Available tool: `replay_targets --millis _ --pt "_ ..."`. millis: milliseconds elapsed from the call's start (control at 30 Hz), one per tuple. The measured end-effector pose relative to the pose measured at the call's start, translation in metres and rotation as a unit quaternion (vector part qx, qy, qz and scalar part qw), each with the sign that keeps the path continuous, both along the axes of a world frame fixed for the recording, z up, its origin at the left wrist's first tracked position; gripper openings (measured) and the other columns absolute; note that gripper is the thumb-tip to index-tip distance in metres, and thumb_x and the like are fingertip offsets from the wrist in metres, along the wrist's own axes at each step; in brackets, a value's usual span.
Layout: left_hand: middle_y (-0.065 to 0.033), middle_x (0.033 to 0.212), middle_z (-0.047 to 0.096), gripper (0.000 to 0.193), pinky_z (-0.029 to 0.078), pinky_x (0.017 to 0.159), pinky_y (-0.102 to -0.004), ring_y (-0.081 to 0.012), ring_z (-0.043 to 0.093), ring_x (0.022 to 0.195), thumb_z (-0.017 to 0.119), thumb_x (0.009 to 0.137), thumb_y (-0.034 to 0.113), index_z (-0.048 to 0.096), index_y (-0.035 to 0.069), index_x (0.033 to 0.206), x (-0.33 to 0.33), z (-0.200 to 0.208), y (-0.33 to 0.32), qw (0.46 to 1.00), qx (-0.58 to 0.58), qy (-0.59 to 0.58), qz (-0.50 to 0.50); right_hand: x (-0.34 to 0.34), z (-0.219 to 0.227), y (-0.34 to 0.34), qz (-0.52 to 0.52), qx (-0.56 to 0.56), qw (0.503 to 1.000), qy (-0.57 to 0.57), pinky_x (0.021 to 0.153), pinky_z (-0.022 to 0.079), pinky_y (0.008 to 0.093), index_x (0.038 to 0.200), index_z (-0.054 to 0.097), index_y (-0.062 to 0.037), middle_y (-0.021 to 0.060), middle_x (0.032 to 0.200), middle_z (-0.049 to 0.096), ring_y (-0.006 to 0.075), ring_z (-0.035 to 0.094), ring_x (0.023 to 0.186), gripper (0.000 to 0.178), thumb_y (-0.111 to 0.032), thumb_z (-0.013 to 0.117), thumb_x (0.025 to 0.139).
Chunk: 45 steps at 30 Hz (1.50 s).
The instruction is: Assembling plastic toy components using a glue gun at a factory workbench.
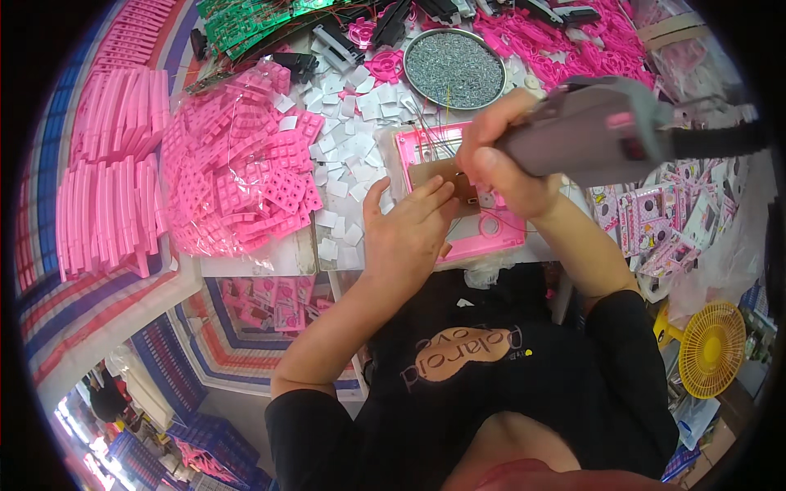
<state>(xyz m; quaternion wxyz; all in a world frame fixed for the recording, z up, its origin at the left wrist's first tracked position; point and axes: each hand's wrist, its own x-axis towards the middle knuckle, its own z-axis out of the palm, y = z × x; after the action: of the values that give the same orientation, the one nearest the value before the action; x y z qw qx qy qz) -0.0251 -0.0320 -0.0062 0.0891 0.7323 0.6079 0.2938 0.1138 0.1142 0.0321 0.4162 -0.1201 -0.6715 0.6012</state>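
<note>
A pink plastic housing (475, 247) lies on the table in front of me, with thin wires rising from its far end. Inside it sits a brown circuit board (423, 173). My left hand (409, 233) rests on that board, fingers stretched out and thumb apart. Wrapped round a grey electric screwdriver (577, 135) is my right hand (516, 176), held above the housing's right side. The tool lies tilted, its black cord running off to the right. My hand hides its tip.
A round metal tray (454, 69) of small screws stands beyond the housing. Left of it are scattered white squares (352, 135), a bag of pink keypads (237, 172) and stacked pink strips (110, 204). Green circuit boards (246, 24) and pink parts (565, 45) lie farther back. Printed panels (647, 217) and a yellow fan (711, 350) are right.
</note>
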Motion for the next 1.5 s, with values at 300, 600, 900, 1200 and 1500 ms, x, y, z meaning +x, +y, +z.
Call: replay_targets --millis 300,600,900,1200,1500 --pt "-0.0019 0.121 0.069 0.036 0.037 0.097 -0.0457 -0.0148 0.062 0.118 0.077 0.07 0.015 0.073 0.01 0.105 0.0 0.015 0.0 0.999 -0.033 0.036 0.012 -0.011 0.002 -0.002 0.039 0.028 0.997 -0.056 0.055 0.044 0.0285 0.104 0.044 -0.0079 0.0047 0.074 0.053 0.0115 0.052 0.062 0.025 -0.01 0.065 0.092" --pt "-0.0052 0.089 0.07 0.017 0.043 0.085 -0.0505 -0.0268 0.065 0.094 0.072 0.081 0.028 0.077 0.014 0.089 -0.053 0.016 0.188 0.975 0.024 0.21 0.073 0.003 0.047 0.028 0.092 -0.069 0.981 0.156 0.048 0.039 0.0288 0.112 0.046 -0.0031 0.0036 0.065 0.048 0.0113 0.043 0.049 0.024 -0.008 0.059 0.093" --pt "-0.0061 0.088 0.07 0.023 0.04 0.085 -0.0511 -0.0289 0.066 0.09 0.063 0.092 0.032 0.072 0.011 0.088 -0.041 0.013 0.22 0.971 -0.039 0.217 0.092 0.021 0.046 0.02 0.053 -0.088 0.989 0.102 0.051 0.039 0.0307 0.112 0.045 -0.0069 -0.0001 0.061 0.045 0.0121 0.043 0.053 0.024 -0.017 0.059 0.095" --pt "0.0002 0.088 0.068 0.01 0.033 0.089 -0.0433 -0.0221 0.061 0.084 0.077 0.081 0.019 0.069 0.015 0.086 -0.007 0.038 0.045 0.997 0.006 -0.066 -0.032 0.018 0.056 -0.009 0.081 -0.111 0.981 0.139 0.053 0.039 0.0295 0.106 0.043 -0.0117 0.0001 0.064 0.048 0.0124 0.047 0.052 0.03 -0.02 0.068 0.092" --pt "0.0008 0.086 0.07 0.011 0.033 0.09 -0.0416 -0.0193 0.064 0.081 0.078 0.08 0.014 0.071 0.016 0.089 -0.003 0.022 0.036 0.986 0.028 -0.163 0.001 0.011 0.045 -0.011 0.107 -0.128 0.972 0.163 0.055 0.046 0.0293 0.105 0.042 -0.0057 0.0048 0.07 0.052 0.0133 0.053 0.059 0.028 -0.011 0.066 0.091"
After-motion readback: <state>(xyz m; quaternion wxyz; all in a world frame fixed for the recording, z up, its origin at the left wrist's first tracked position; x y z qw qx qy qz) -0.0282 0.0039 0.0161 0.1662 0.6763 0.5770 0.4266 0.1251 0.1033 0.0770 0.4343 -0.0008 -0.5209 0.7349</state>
